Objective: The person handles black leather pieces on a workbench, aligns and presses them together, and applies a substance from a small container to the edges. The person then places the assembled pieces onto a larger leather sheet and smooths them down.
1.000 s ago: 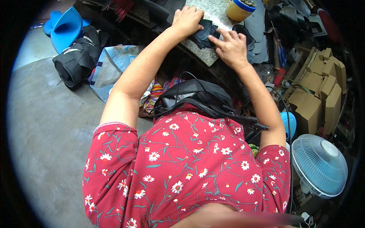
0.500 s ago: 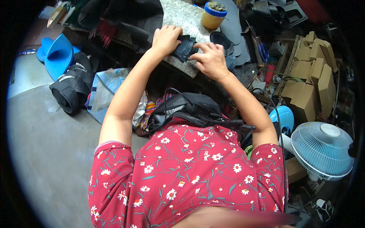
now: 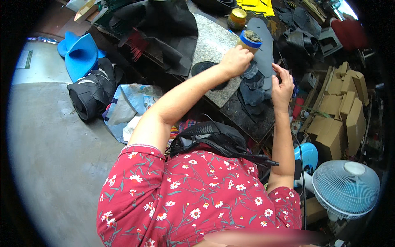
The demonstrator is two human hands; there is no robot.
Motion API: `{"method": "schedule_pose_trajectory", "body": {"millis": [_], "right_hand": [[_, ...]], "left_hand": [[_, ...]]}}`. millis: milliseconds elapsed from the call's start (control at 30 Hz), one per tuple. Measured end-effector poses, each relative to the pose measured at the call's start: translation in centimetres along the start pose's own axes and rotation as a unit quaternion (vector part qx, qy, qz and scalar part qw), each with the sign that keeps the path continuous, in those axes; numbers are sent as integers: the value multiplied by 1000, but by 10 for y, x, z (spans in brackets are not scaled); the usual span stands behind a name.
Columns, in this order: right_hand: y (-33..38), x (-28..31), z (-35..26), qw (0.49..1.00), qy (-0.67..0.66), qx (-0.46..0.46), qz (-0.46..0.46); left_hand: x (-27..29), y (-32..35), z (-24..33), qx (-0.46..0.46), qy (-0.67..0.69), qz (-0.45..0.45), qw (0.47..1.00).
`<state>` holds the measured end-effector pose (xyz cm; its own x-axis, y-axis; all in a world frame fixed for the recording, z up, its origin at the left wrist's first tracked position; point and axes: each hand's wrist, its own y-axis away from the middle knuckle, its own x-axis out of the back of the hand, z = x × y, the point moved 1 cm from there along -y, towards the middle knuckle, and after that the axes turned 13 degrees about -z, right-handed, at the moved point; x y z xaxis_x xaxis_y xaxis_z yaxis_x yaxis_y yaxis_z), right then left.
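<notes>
My left hand (image 3: 237, 61) reaches across a speckled stone slab (image 3: 207, 35) to the lower side of a tan jar with a blue rim (image 3: 250, 40). Its fingers are curled with the tips hidden, so whether it grips the jar or something beside it is unclear. Under that forearm lie black, rounded flat pieces (image 3: 203, 68), partly covered. My right hand (image 3: 282, 88) is held up to the right, fingers bent and apart, nothing visible in it. Between the hands are a pile of dark flat pieces (image 3: 252, 88) and grey sole-shaped sheets (image 3: 265, 37).
Black sheet material (image 3: 173, 33) covers the bench's left part. A second yellow jar (image 3: 237, 18) stands farther back. Cardboard boxes (image 3: 329, 127) and a fan (image 3: 345, 187) are at the right. A black mesh bag (image 3: 205, 138) sits before my body; blue foam shapes (image 3: 80, 57) lie left.
Both hands have left the dark pieces at the slab's near edge. My left hand has moved right to the jar; my right hand has moved farther right. The view has shifted too.
</notes>
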<state>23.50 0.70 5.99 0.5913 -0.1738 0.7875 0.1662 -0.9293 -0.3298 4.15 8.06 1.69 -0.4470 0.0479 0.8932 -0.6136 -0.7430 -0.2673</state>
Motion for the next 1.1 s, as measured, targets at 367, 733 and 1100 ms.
{"method": "schedule_pose_trajectory", "body": {"millis": [367, 733, 1100], "right_hand": [[-26, -17, -3, 999, 33, -22, -6], [-83, -58, 6, 953, 299, -25, -40], [-61, -38, -15, 927, 372, 38, -29]], "left_hand": [[18, -12, -26, 39, 49, 166, 984], [7, -39, -58, 184, 369, 138, 901], [-8, -34, -63, 50, 187, 194, 962]]}}
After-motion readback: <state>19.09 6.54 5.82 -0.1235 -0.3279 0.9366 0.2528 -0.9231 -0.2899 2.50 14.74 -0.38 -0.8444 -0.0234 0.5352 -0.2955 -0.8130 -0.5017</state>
